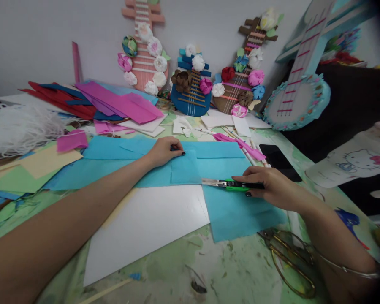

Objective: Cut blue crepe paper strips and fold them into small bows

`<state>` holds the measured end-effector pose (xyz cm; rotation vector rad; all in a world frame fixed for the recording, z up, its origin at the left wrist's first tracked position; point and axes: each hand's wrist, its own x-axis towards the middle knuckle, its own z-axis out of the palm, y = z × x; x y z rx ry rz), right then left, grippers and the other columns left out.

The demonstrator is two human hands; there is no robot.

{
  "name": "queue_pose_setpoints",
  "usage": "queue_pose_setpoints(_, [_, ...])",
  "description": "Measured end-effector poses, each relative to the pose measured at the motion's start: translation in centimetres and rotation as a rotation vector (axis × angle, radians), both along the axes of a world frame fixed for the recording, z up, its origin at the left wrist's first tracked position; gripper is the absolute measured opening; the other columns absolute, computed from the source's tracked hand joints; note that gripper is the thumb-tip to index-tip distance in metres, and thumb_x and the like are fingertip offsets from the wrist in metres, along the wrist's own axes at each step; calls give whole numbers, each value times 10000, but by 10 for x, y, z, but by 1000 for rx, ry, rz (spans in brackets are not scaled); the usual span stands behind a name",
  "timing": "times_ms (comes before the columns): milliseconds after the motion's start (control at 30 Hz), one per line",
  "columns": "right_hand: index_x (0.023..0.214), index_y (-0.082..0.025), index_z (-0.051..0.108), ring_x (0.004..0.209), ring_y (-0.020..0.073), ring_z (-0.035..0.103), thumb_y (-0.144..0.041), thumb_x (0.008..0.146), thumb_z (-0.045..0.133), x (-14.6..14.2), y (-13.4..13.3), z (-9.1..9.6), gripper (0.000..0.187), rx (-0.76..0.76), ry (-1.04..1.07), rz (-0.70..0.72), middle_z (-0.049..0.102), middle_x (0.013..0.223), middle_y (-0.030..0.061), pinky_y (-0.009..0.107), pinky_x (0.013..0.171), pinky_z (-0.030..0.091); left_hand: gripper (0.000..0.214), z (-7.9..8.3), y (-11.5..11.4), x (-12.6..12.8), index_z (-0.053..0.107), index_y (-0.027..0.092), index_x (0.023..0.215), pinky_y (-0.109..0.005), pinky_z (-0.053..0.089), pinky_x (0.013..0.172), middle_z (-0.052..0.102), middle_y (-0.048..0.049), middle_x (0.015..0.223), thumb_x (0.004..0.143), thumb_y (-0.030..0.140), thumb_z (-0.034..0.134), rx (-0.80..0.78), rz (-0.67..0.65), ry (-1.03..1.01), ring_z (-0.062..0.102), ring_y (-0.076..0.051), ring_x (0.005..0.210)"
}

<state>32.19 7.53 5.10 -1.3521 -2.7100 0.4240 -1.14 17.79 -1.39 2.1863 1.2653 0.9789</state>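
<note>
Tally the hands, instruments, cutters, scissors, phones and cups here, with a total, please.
Hands: 2 (left hand, right hand)
Instruments: 4 (pink, blue, brown, pale blue)
Cutter: 1
Scissors: 1 pair
Phone: 1
Cup: 1
Total: 10

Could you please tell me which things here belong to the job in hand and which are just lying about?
In use:
green-handled cutter, in the right hand
blue paper, under the left hand
white board, apparently partly under the paper

Seemingly just lying about:
gold-handled scissors
phone
white string
pink paper
</note>
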Motion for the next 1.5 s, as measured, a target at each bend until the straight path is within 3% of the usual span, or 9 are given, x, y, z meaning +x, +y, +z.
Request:
queue_pose_setpoints(467, [1125, -290, 708, 758, 174, 618, -148, 702, 658, 9, -2, 9, 449, -108, -56, -20, 653, 882, 33, 286, 686, 461, 111, 2, -2, 1, 687, 159, 710, -241, 424, 650, 638, -8, 722, 709, 270, 697, 3, 9, 13, 550, -121, 659])
queue_pose_setpoints(733, [1305, -263, 575, 931, 247, 618, -230, 788, 599, 10, -4, 3, 518, -71, 34, -43, 670, 1074, 86, 375, 813, 482, 111, 1, -2, 1, 687, 166, 712, -238, 430, 641, 645, -9, 726, 713, 277, 696, 6, 13, 7, 548, -119, 656])
queue_pose_setpoints(1067, [1341, -342, 531, 862, 200, 593, -216, 826, 574, -1, -7, 4, 531, -153, 25, 34, 620, 1006, 48, 312, 764, 451, 96, 0, -1, 1, 690, 166, 709, -241, 430, 646, 651, -12, 735, 716, 261, 696, 5, 9, 4, 558, -121, 668])
queue_pose_setpoints(1500, [1300, -329, 581, 795, 185, 581, -213, 787, 578, -1, -10, 5, 527, -179, 31, 25, 618, 930, 41, 290, 721, 447, 126, -2, 1, -1, 691, 162, 715, -248, 420, 646, 650, -12, 729, 715, 288, 706, 8, 6, -6, 548, -125, 664])
